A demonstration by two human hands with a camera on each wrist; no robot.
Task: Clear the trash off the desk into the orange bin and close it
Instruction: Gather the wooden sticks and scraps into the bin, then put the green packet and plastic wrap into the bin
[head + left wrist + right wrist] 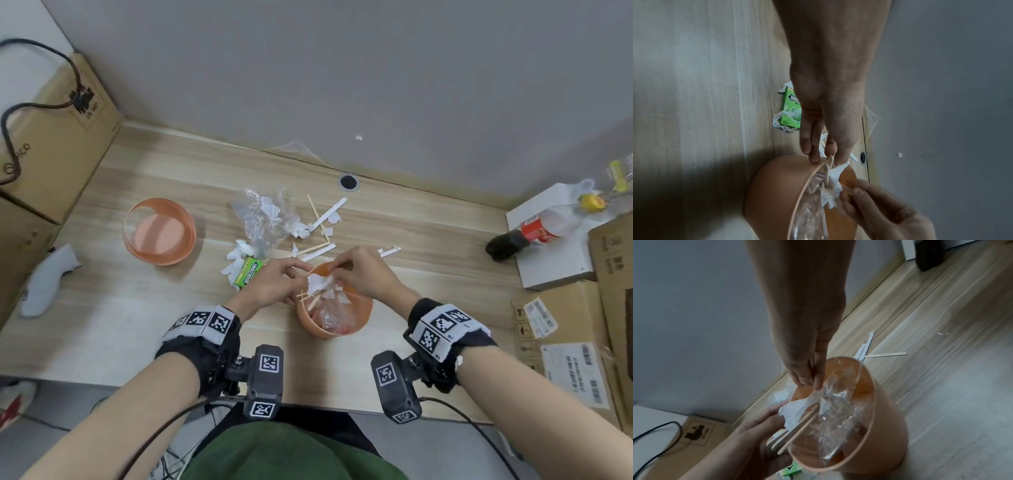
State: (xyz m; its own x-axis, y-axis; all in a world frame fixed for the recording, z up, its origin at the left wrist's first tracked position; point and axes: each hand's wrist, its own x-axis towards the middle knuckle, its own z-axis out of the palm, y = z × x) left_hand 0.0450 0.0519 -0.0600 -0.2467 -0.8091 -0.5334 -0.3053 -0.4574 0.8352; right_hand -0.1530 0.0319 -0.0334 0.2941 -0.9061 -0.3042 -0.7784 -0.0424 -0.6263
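The orange bin (356, 313) stands open at the desk's near edge, with crumpled clear plastic (838, 410) inside. My left hand (297, 281) is at the bin's left rim and grips a bundle of wooden sticks (797, 431) together with a white tissue (320, 282). Over the bin, my right hand (337, 271) pinches the other end of that tissue. The bin's orange lid (159, 231) lies upside down at the left. On the desk lie a clear plastic bag (263, 219), tissue scraps (239, 253), a green gum box (248, 274) and loose sticks and paper strips (329, 214).
Cardboard boxes (51, 137) with a black cable stand at the left. At the right, a cola bottle (534, 233) lies on a white box (548, 274), with more cardboard boxes (582, 342) beside it. A cable hole (348, 181) sits near the wall.
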